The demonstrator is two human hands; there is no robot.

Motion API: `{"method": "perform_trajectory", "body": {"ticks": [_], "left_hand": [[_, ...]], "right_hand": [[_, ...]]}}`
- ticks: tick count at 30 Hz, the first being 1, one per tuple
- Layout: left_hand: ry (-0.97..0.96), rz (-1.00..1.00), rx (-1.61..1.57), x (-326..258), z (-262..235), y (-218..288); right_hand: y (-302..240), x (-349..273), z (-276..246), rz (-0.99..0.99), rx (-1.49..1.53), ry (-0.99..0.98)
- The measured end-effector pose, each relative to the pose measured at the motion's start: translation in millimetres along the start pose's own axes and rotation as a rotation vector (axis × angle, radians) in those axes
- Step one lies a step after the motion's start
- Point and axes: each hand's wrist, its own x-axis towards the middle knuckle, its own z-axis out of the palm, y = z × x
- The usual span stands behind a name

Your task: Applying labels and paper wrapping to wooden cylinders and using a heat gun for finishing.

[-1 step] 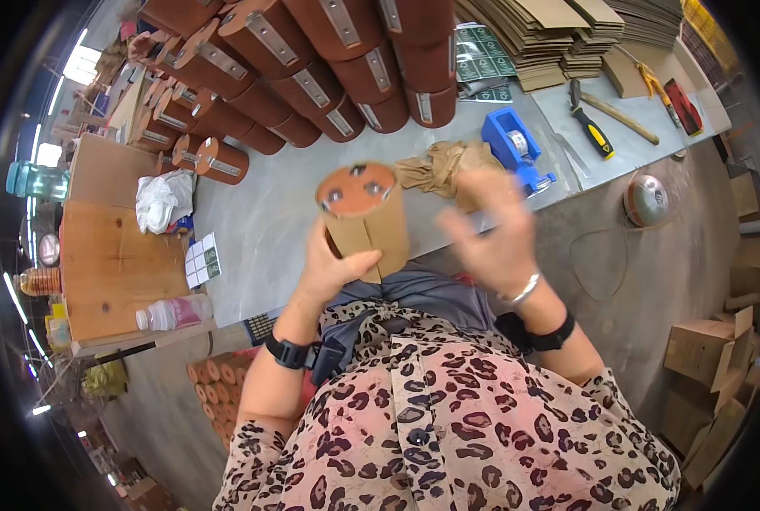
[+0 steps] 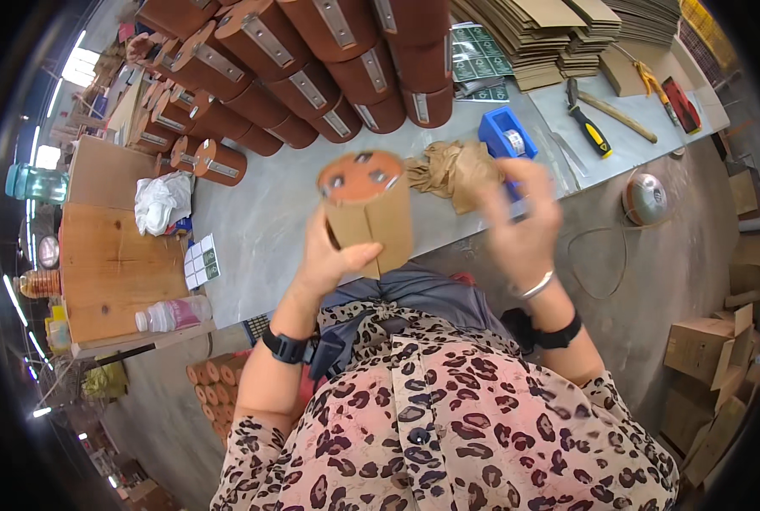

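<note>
While my left hand (image 2: 333,260) grips the cardboard tube (image 2: 369,213) upright above the tabletop (image 2: 269,213), thumb across its seam to keep the wrap from springing apart, my right hand (image 2: 520,221) hovers just beside it, blurred, fingers spread, holding nothing.

We saw a bright, evenly lit scene; white glare came from lamps or windows at the far left rim. The right hand (image 2: 520,217) was smeared by motion blur, while the left hand (image 2: 333,260) stayed sharper. Fisheye distortion bent the worktop (image 2: 269,213) edges, and the corners were black.
</note>
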Motion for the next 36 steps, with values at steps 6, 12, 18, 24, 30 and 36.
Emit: {"method": "perform_trajectory", "body": {"ticks": [6, 12, 18, 24, 30, 36], "left_hand": [[-0.411, 0.057, -0.086, 106.8, 70.1, 37.0], [-0.551, -0.118, -0.068, 146.4, 106.8, 25.2], [-0.538, -0.191, -0.195, 148.5, 110.8, 20.6], [-0.552, -0.128, -0.253, 151.6, 111.2, 12.8], [-0.530, -0.120, -0.230, 149.8, 112.1, 18.1], [-0.538, -0.124, -0.210, 147.5, 113.8, 20.0]], "right_hand": [[101.2, 21.2, -46.2, 0.156, -0.156, 0.076], [103.1, 21.9, -28.8, 0.352, 0.107, -0.026], [75.9, 30.4, -32.1, 0.460, 0.081, -0.052], [53.3, 22.4, -54.0, 0.293, -0.007, 0.101], [58.3, -12.2, -67.8, 0.609, 0.309, 0.039], [80.1, -14.9, -58.4, 0.757, 0.267, -0.041]]}}
